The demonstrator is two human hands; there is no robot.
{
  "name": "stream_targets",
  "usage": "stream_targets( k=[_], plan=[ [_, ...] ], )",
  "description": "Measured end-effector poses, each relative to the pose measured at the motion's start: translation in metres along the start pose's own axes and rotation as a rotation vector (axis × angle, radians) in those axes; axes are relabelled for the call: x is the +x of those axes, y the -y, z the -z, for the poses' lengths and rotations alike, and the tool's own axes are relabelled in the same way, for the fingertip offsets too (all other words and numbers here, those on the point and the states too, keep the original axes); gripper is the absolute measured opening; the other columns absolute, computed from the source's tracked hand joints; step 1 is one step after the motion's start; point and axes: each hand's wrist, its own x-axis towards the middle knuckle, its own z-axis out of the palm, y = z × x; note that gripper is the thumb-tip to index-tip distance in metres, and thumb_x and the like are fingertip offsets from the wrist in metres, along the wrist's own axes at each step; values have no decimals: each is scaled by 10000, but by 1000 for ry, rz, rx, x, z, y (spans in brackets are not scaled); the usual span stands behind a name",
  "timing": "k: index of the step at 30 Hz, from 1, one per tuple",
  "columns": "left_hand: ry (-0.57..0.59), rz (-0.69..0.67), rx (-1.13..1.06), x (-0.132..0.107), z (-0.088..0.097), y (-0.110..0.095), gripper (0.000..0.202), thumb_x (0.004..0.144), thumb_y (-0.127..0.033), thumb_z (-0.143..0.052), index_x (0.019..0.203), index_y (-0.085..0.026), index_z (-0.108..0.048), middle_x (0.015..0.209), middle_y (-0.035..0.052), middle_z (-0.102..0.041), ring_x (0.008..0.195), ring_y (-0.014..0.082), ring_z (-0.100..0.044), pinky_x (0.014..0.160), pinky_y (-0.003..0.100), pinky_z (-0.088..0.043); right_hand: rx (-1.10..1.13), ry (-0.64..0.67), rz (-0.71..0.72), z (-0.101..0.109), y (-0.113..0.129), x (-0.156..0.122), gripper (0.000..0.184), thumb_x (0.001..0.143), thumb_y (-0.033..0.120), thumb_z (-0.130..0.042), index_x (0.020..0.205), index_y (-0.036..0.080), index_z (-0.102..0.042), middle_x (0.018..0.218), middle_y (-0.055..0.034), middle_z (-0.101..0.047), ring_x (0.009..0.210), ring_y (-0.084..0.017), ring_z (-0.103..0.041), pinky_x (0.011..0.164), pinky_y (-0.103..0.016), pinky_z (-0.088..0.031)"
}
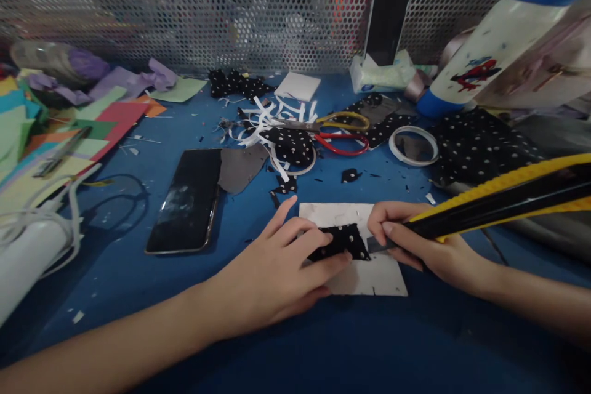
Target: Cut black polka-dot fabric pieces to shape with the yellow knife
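A small piece of black fabric with white dots (pixel 344 240) lies on a white card (pixel 364 274) on the blue table (pixel 258 345). My left hand (pixel 277 274) presses down on the fabric's left end, fingers bent over it. My right hand (pixel 415 240) is closed round a yellow and black utility knife (pixel 503 200), whose blade tip meets the fabric's right edge.
A black phone (pixel 187 200) lies to the left. Scissors (pixel 339 132), a tape ring (pixel 413 146), white paper strips and dotted fabric scraps sit behind. Coloured paper sheets (pixel 55 135) fill the far left. A white bottle (pixel 494 43) leans at the right, a second phone (pixel 388 15) stands against the mesh wall.
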Motion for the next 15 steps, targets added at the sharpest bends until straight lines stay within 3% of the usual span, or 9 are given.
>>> stream_targets(
  k=[15],
  plan=[
    [1,4,-6,1,-1,1,393,943,-280,-525,1332,-231,-492,1153,56,-546,1130,247,-466,1158,635,-113,-38,45,18,1,-2,0,252,951,199,-413,716,169,-499,500,82,-355,404,-37,-265,394,-189,-158]
  ],
)
